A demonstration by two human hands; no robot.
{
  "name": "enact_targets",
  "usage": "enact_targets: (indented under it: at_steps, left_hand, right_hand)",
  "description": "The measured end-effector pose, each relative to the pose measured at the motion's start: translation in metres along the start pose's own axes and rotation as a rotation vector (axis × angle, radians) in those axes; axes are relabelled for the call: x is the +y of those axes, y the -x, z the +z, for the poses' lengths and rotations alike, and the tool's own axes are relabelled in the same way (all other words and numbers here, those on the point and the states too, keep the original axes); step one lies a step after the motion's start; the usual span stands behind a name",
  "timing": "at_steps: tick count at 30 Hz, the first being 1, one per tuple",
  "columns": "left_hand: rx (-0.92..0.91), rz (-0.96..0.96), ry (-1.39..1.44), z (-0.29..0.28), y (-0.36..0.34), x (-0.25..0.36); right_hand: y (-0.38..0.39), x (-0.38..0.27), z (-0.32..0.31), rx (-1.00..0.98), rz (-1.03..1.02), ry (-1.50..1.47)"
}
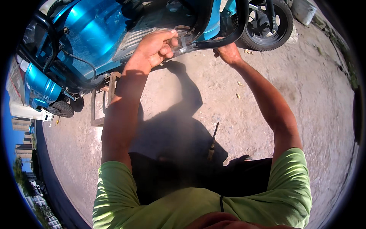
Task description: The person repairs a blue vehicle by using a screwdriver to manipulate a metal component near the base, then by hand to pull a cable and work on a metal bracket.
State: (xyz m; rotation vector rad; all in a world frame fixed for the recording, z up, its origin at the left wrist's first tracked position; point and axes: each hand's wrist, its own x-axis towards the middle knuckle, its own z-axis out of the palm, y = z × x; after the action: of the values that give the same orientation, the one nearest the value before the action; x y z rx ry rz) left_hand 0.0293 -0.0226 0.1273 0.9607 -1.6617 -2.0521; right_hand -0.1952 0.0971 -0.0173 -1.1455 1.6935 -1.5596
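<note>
Well to the left of both hands, at the far edge of the view, tall buildings [23, 149] rise, and nearer, down and to the left of the left hand, a small black rear wheel [62, 109] rests on the ground [236, 114]. A glossy, rounded blue body panel [95, 30] of a vehicle lies up and to the left of the left hand, and a brown metal stand [112, 87] with straight legs is down and to the left of that hand. The left hand [156, 46] is raised at the vehicle's edge, with its thumb and forefinger near each other and its other fingers loosely curled; whether it grips anything cannot be told. Just to the right of its fingertips, a clear strip [183, 44] goes across the black tube [207, 44], which runs between the two hands and bends upward above the right one. Lower down, between the hands from left to right, a screwdriver [211, 152] lies on the ground, its shaft pointing up toward them. The right hand [228, 54] is at the underside of the tube with its fingers bent, their tips partly hidden, so its hold cannot be told. Above and to its right stands the black front wheel [267, 24], and farther right a pale bucket [304, 11].
</note>
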Motion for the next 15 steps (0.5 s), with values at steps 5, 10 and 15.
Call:
enact_targets:
  at_steps: [5, 10, 15]
  left_hand:
    - [0.034, 0.037, -0.006, 0.002, 0.006, -0.004]
    - [0.063, 0.020, 0.048, 0.016, 0.011, -0.001]
    - [-0.104, 0.034, 0.065, 0.008, 0.005, -0.016]
  right_hand:
    - [0.015, 0.008, -0.013, -0.052, 0.209, -0.017]
    - [0.023, 0.022, -0.026, -0.103, 0.274, -0.009]
    - [0.029, 0.022, -0.029, -0.139, 0.328, -0.143]
